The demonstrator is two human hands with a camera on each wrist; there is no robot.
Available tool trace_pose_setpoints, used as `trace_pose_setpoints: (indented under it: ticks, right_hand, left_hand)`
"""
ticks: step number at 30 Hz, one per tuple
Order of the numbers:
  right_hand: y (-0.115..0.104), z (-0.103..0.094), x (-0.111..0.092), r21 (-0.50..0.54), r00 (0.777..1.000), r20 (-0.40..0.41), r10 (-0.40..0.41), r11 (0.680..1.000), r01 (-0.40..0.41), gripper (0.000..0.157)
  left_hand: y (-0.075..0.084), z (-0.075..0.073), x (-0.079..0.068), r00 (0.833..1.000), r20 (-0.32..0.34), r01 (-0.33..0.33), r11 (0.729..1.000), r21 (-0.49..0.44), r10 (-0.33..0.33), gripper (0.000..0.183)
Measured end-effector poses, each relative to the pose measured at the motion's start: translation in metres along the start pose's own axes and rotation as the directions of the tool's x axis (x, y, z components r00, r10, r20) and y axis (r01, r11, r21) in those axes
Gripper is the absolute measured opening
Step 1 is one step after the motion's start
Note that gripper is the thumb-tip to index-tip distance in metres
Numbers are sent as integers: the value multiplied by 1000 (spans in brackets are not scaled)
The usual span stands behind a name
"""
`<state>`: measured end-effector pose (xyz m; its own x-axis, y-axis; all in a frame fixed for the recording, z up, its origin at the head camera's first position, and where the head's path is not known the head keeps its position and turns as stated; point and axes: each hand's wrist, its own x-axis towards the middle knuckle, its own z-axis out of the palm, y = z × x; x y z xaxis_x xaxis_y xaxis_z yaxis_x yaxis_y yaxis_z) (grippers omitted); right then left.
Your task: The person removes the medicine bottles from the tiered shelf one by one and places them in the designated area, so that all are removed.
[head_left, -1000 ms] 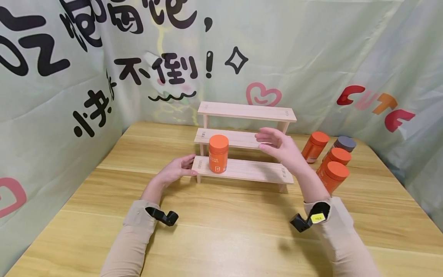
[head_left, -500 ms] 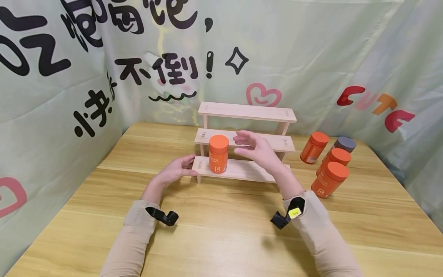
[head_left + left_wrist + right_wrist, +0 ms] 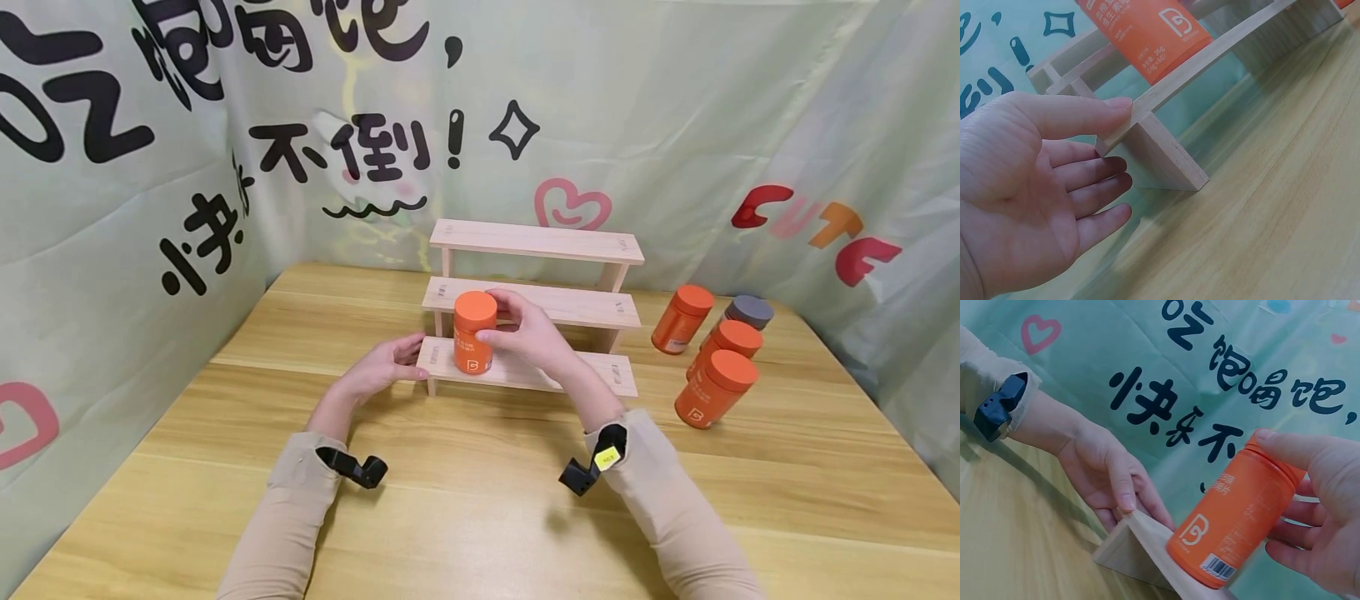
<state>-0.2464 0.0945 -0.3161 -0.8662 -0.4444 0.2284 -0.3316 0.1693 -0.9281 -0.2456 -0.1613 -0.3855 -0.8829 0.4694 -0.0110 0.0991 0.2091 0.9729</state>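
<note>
An orange bottle point(image 3: 475, 333) with a screw lid stands on the lowest board of a three-step wooden shelf point(image 3: 558, 372). My right hand point(image 3: 528, 335) holds it from the right, thumb near the lid and fingers behind it; the right wrist view has the bottle point(image 3: 1235, 515) upright on the board between thumb and fingers. At the left end of that lowest board is my left hand point(image 3: 378, 367). In the left wrist view, its thumb lies on top of the board's corner point(image 3: 1138, 115) and the index finger passes behind it, so the hand grips that end lightly.
To the right on the wooden table point(image 3: 465, 517) stand more orange bottles point(image 3: 716, 390) and one with a grey lid point(image 3: 750, 312). A printed cloth point(image 3: 660, 100) hangs behind and at both sides. The middle board point(image 3: 577, 307) and top board point(image 3: 536, 239) rise behind.
My right hand has moved left across the shelf, from over its right part to the orange bottle, and has taken hold of it. The left hand and the shelf have stayed in place.
</note>
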Motion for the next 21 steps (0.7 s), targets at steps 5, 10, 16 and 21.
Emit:
trace_pose_setpoints:
  ticks: [5,10,16,21]
  right_hand:
    - [1,5,1,-34,999,-27,25,999,-26,62]
    - [0,9,3,-55,999,-44,27,998,-30,63]
    - [0,12,3,-91,998,-64,7,996,-13,61]
    - [0,12,2,-124,996,-87,-3,992,-8,57]
  left_hand:
    - [-2,0,1,1000,2,-2,1000,7,2,80]
    - [-1,-2,1,1000,4,-3,1000,6,2,80]
    - [-1,-2,1,1000,2,1,1000,14,-1,80]
    - [-1,-1,0,1000,0,5,1000,15,-5,81]
